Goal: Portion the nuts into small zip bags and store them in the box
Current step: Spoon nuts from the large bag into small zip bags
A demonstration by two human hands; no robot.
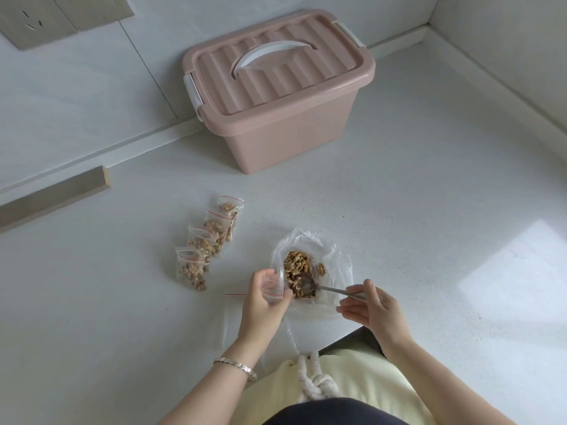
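**Spill risk at the mouth of the little bag**

Head view: the left hand (pixel 264 302) pinches an empty small zip bag (pixel 271 288) just beside the big clear bag (pixel 325 253) of nuts (pixel 296 266). The right hand (pixel 369 309) holds the handle of a spoon (pixel 328 290), whose bowl lies in the nuts.

The likeliest slip is in the transfer. The little bag looks limp and I cannot tell if its mouth is open, so a heaped spoon could drop nuts onto the tabletop (pixel 399 210). The big bag is thin and slack and lies near the tabletop's front edge, so a drag of the spoon may pull it over or off.

Four filled bags (pixel 202 243) lie in a row to the left. The box (pixel 285 127) stands well behind with its lid (pixel 276 69) on, so storing calls for free hands first.
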